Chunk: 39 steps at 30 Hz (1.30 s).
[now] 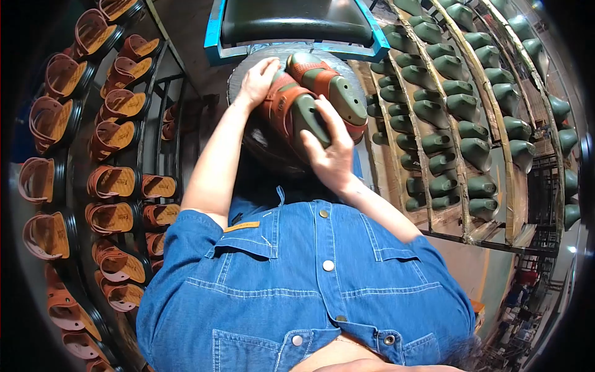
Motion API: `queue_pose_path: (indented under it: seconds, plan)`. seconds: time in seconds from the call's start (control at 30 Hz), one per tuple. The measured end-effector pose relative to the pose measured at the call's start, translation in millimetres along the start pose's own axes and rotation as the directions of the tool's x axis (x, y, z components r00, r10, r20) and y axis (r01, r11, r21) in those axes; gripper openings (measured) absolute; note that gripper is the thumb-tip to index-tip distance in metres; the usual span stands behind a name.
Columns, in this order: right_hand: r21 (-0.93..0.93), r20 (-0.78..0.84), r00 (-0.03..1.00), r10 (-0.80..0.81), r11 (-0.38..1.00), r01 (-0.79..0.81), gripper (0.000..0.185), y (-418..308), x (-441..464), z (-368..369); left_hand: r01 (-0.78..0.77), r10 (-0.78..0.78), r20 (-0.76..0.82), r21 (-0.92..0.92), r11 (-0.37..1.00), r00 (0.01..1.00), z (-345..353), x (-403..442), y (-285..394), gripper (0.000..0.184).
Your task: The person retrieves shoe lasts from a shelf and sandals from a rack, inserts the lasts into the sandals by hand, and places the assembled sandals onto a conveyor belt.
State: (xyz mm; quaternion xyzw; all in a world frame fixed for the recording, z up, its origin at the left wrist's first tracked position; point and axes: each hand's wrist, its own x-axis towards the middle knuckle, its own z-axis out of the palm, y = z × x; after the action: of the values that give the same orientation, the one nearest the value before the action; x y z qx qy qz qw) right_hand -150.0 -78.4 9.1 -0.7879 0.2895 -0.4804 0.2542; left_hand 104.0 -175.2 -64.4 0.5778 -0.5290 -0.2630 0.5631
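L hand (259, 82) has its grip closed on the toe end of a sandal (282, 102), fingertips hard to make out; R hand (334, 156) grips the heel of its green last (307, 116), lower fingers hidden. 2nd sandal (322, 79) sits just beside, over round stand (242, 72); contact w/ stand can't be seen.

A blue denim shirt (248, 304) fills the bottom centre of the frame, with white stitching, short sleeves (186, 242), flap pockets (248, 243), pale and brassy snaps (328, 265), and an orange-tan tag (242, 227) left of centre
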Motion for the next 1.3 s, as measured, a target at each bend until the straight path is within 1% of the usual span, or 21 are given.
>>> queue_pose_path:
  seconds: [0.07, 0.13, 0.17, 0.2, 0.23, 0.3, 0.37, 0.4, 0.43, 0.5, 0.53, 0.57, 0.63, 0.73, 0.83, 0.93, 0.97, 1.0, 1.1, 1.2, 1.3]
  plan:
    - [0.071, -0.013, 0.996, -0.087, 0.994, 0.088, 0.051, 8, 1, 25, -0.06, 0.061, -0.037, 0.025, 0.998, 0.997, -14, -1, -3, 0.041]
    - [0.115, 0.018, 0.995, -0.094, 0.989, 0.091, 0.051, 8, 1, 27, 0.045, -0.052, -0.04, -0.154, 0.987, 0.998, -32, -8, 9, 0.045]
    - [0.148, 0.043, 0.994, -0.098, 0.985, 0.09, 0.05, 10, 1, 24, 0.01, -0.014, -0.057, -0.057, 0.998, 0.998, -35, -21, 16, 0.044]
    - [0.215, 0.067, 0.997, -0.049, 0.976, 0.034, 0.05, 12, 2, 17, 0.007, -0.017, -0.082, -0.111, 0.994, 0.996, -31, -41, 33, 0.044]
    - [0.242, 0.051, 0.997, -0.054, 0.969, 0.04, 0.049, 16, 4, 12, -0.033, 0.035, -0.104, 0.029, 0.999, 0.994, -29, -62, 49, 0.045]
    - [0.246, 0.04, 0.998, -0.045, 0.969, 0.034, 0.049, 23, 12, 5, -0.084, 0.08, -0.051, -0.069, 0.994, 0.995, -17, -110, 93, 0.053]
    - [0.315, 0.099, 0.995, -0.022, 0.949, -0.01, 0.045, 24, 22, 4, -0.212, 0.239, -0.08, 0.258, 0.943, 0.968, -2, -137, 113, 0.072]
    - [0.359, 0.141, 0.99, -0.017, 0.933, -0.035, 0.043, 23, 27, 6, -0.181, 0.213, -0.116, 0.241, 0.954, 0.97, 5, -145, 122, 0.074]
    - [0.264, 0.155, 0.984, -0.084, 0.964, 0.041, 0.038, 22, 33, 3, -0.183, 0.201, -0.106, 0.159, 0.97, 0.974, 4, -145, 131, 0.071]
    - [0.276, 0.072, 0.993, -0.093, 0.959, 0.07, 0.033, 27, 33, 10, -0.182, 0.186, -0.083, 0.046, 0.982, 0.979, 3, -142, 142, 0.059]
    - [0.336, 0.079, 0.997, 0.009, 0.941, -0.035, 0.034, 24, 31, 13, -0.168, 0.176, -0.047, 0.146, 0.975, 0.983, 2, -140, 135, 0.059]
    - [0.379, 0.064, 0.998, -0.016, 0.925, -0.009, 0.035, 25, 33, 15, -0.144, 0.15, -0.011, 0.204, 0.968, 0.989, -3, -140, 145, 0.055]
    - [0.31, 0.076, 0.994, -0.078, 0.95, 0.051, 0.038, 16, 33, 13, -0.322, 0.322, 0.036, 0.223, 0.92, 0.946, 1, -143, 144, 0.047]
    - [0.34, 0.072, 0.997, -0.034, 0.94, 0.007, 0.04, 20, 28, 12, -0.287, 0.279, 0.07, 0.287, 0.914, 0.958, 8, -148, 152, 0.049]
    - [0.316, 0.091, 0.991, -0.103, 0.946, 0.07, 0.043, 23, 32, 10, -0.219, 0.211, 0.061, 0.326, 0.92, 0.976, 11, -154, 156, 0.049]
    - [0.463, 0.092, 0.995, -0.044, 0.886, -0.004, 0.046, 29, 28, 12, -0.217, 0.202, 0.082, 0.306, 0.927, 0.976, 12, -155, 154, 0.05]
    - [0.502, 0.06, 0.998, 0.019, 0.864, -0.047, 0.06, 29, 24, 17, -0.204, 0.194, 0.062, 0.273, 0.94, 0.979, 14, -157, 154, 0.043]
    - [0.495, -0.06, 0.996, 0.06, 0.869, -0.022, 0.057, 41, 19, 27, -0.203, 0.191, 0.07, 0.274, 0.94, 0.979, 13, -157, 153, 0.043]
    - [0.478, -0.073, 0.989, 0.129, 0.875, -0.079, 0.049, 41, 27, 32, -0.385, 0.427, -0.045, 0.358, 0.851, 0.903, 30, -157, 136, 0.023]
    - [0.503, -0.079, 0.995, 0.061, 0.864, -0.013, 0.029, 47, 34, 36, -0.483, 0.582, -0.078, 0.477, 0.735, 0.809, 39, -160, 104, 0.034]
    - [0.403, -0.159, 0.987, -0.015, 0.912, 0.079, 0.01, 43, 32, 39, -0.531, 0.603, -0.046, 0.423, 0.734, 0.796, 33, -167, 87, 0.049]
